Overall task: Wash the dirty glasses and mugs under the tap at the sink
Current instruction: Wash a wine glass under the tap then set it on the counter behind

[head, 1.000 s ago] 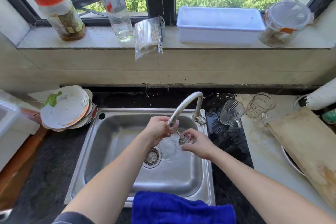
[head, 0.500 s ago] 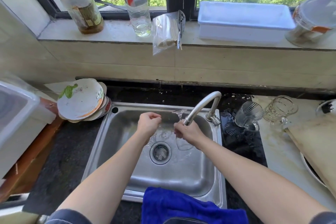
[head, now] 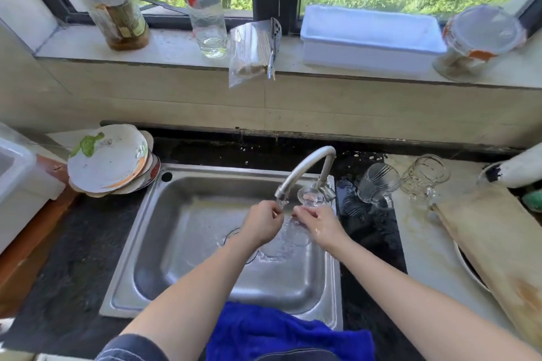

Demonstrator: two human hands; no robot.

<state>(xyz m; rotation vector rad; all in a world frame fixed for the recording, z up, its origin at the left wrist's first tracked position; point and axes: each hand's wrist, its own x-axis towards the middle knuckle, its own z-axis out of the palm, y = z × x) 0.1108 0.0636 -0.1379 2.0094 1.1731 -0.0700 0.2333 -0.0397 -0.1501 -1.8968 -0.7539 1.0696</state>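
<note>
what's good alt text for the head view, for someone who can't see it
Over a steel sink, the right hand grips a clear stemmed glass under the running tap, the left hand curled close beside it. A striped glass and a glass mug sit on the counter to the right; dirty plates are stacked at left.

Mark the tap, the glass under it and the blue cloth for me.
tap (head: 293,173): head view, on the curved spout.
glass (head: 311,198): head view, on its round foot.
blue cloth (head: 287,334): head view, on its middle folds.
</note>
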